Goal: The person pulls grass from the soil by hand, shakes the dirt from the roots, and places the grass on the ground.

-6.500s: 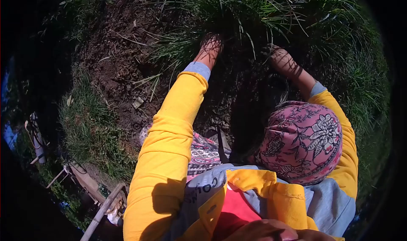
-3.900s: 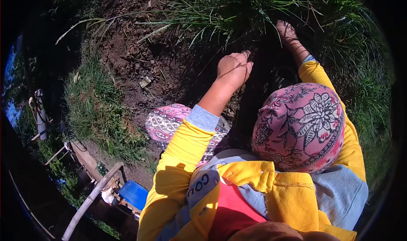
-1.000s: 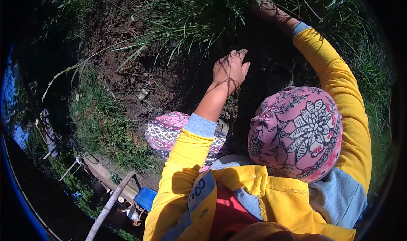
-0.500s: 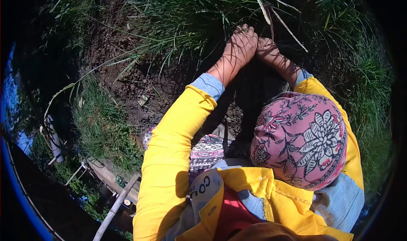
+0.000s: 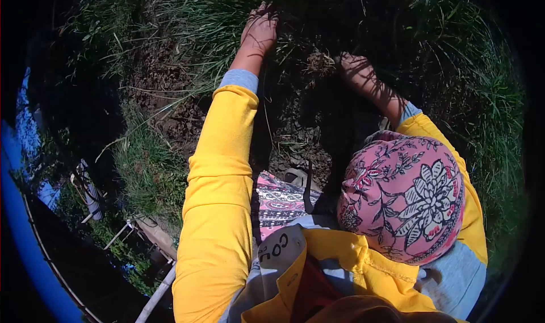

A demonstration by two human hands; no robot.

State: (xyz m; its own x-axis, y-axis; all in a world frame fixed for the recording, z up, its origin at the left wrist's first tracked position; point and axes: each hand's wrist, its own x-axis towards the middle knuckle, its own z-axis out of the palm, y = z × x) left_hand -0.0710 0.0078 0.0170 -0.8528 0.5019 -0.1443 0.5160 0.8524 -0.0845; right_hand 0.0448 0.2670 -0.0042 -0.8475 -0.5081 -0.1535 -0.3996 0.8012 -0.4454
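Observation:
My left hand (image 5: 261, 30) lies against long green grass (image 5: 210, 22) at the top of the head view, its fingers stretched forward over the blades. To the right, my right hand (image 5: 359, 72) is low over dark soil, partly in shadow, with its fingers curled. What it holds, if anything, is hidden. Just left of its fingers is a pale, tangled clump of roots and dry stems (image 5: 321, 64). Bare, crumbly soil (image 5: 295, 130) lies below and between the two hands.
A rounded shape in pink floral cloth (image 5: 403, 198) covers part of my right arm. Patterned pink cloth (image 5: 281, 201) shows below the soil. More grass (image 5: 482, 107) grows on the right. Wooden poles (image 5: 159, 292) stand at lower left.
Both hands were together at the grass base. My left hand has moved left and forward onto the grass, while my right hand stays nearly in place. The root clump now shows between them.

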